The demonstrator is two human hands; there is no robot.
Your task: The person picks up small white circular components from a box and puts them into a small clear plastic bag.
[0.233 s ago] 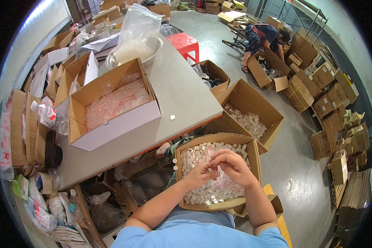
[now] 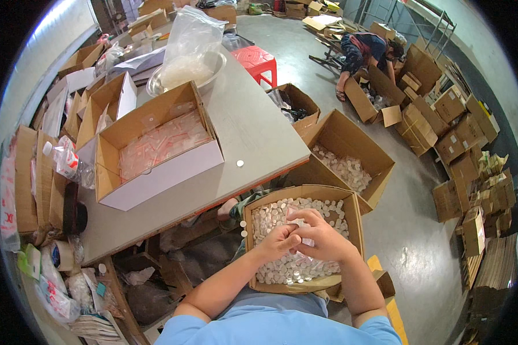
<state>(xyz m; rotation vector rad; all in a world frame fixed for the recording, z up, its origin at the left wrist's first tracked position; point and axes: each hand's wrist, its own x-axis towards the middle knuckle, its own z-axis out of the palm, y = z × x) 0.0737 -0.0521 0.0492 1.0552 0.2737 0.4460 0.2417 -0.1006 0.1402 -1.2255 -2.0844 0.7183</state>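
A cardboard box (image 2: 351,214) rests on my lap, filled with several small white round discs (image 2: 270,221). Both my hands hover over it, close together. My left hand (image 2: 277,242) and my right hand (image 2: 319,234) pinch a small clear plastic bag (image 2: 298,221) with a few discs between the fingers. The bag is mostly hidden by my fingers.
A grey table (image 2: 253,129) on my left carries a white-sided open box (image 2: 158,146) of bagged pieces, a bowl with a plastic bag (image 2: 187,49) and one loose disc (image 2: 240,163). Another open box with discs (image 2: 351,155) stands on the floor. A person (image 2: 365,52) bends over cartons far right.
My hands stay together over the lap box, with the fingers shifted slightly on the small bag.
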